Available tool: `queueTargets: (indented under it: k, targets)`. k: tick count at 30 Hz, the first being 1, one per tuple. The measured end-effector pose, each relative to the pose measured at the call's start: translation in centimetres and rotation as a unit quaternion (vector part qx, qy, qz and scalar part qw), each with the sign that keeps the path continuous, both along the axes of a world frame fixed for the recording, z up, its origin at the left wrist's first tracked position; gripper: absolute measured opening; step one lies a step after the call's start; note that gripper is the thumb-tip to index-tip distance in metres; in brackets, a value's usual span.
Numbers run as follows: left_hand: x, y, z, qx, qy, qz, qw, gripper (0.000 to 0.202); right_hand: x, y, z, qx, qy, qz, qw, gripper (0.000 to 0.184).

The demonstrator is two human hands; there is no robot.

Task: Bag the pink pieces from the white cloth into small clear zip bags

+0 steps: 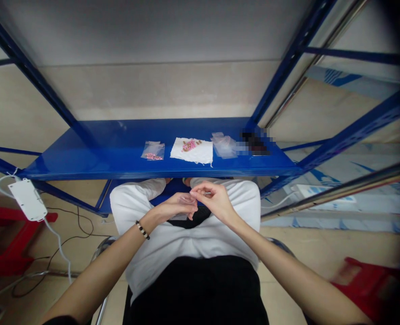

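left hand (177,206) cupped, right hand (213,201) pinching something too small to tell. pink beads (189,145) spread on white paper (200,155), within easy reach.

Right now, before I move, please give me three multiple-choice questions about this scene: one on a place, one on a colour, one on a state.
1. Where does the white sheet with small pink pieces lie?
A. On the floor
B. On the blue shelf
C. On a stool

2. What colour is the stool at the left of the view?
A. Blue
B. White
C. Red

3. How are the left hand and right hand?
A. Flat on the shelf
B. Raised close together
C. Gripping the stool

1 B: it rests on the shelf, between clear bags.
2 C: its frame shows red.
3 B: they are held up before a white shirt, off the shelf.
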State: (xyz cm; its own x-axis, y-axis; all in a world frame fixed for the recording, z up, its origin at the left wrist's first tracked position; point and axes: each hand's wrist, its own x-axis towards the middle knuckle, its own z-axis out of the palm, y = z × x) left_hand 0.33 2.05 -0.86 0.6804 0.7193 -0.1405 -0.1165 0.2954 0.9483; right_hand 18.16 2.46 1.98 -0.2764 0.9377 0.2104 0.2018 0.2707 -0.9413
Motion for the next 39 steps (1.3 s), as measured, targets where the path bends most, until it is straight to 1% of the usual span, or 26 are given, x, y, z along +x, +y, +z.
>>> queueTargets:
  k: [4,6,10,13,17,19,21,23,24,27,29,30,32,35,39]
  targets:
    - [-0.1,0.2,0.1,-0.005,0.002,0.014,1.0,0.032,0.0,-0.6,-0.2,0.037,-0.048,0.023,0.998,0.016]
    - [-0.2,0.1,0.2,-0.004,0.004,0.008,1.0,0.032,-0.1,-0.9,-0.4,0.045,-0.066,0.029,0.996,0.016]
    - [-0.4,-0.1,0.7,-0.001,0.005,0.0,1.0,0.029,0.0,-0.8,-0.5,0.054,-0.091,0.026,0.994,0.023]
    - [-0.4,-0.2,1.2,-0.041,-0.019,0.015,0.999,0.034,0.3,-0.3,-0.5,0.05,-0.082,0.026,0.995,0.03]
    - [-0.2,-0.3,1.8,-0.109,-0.05,0.052,0.991,0.035,0.4,0.1,-0.9,0.025,-0.042,0.024,0.998,0.028]
    - [-0.1,-0.4,1.9,-0.125,-0.069,0.073,0.987,0.034,0.6,0.3,-1.0,0.023,-0.032,0.01,0.999,0.031]
    - [0.0,-0.4,1.8,-0.122,-0.082,0.084,0.985,0.032,1.0,1.0,-1.0,0.042,-0.043,-0.009,0.998,0.034]
    - [0.1,-0.2,1.4,-0.111,-0.083,0.1,0.985,0.033,1.6,2.8,-0.5,0.084,-0.071,-0.035,0.993,0.035]
    - [0.1,-0.1,1.1,-0.112,-0.081,0.106,0.985,0.033,1.9,4.2,0.0,0.11,-0.088,-0.052,0.989,0.034]
    - [0.2,0.4,0.7,-0.103,-0.074,0.128,0.984,0.031,3.1,9.7,1.8,0.175,-0.155,-0.097,0.967,0.028]
    - [0.2,0.5,0.7,-0.092,-0.073,0.142,0.983,0.031,3.7,13.6,2.9,0.179,-0.235,-0.113,0.949,0.025]
    - [0.2,0.5,0.8,-0.087,-0.073,0.146,0.983,0.03,3.9,15.3,3.2,0.175,-0.276,-0.11,0.939,0.024]
    - [0.0,0.4,0.9,-0.079,-0.074,0.148,0.983,0.03,4.0,18.1,3.5,0.169,-0.305,-0.101,0.932,0.022]
    - [-0.1,0.3,1.2,-0.066,-0.081,0.147,0.984,0.028,3.6,20.2,3.1,0.163,-0.327,-0.079,0.928,0.019]
    - [-0.2,0.3,1.4,-0.052,-0.081,0.139,0.986,0.027,2.9,21.0,2.7,0.158,-0.356,-0.059,0.919,0.015]
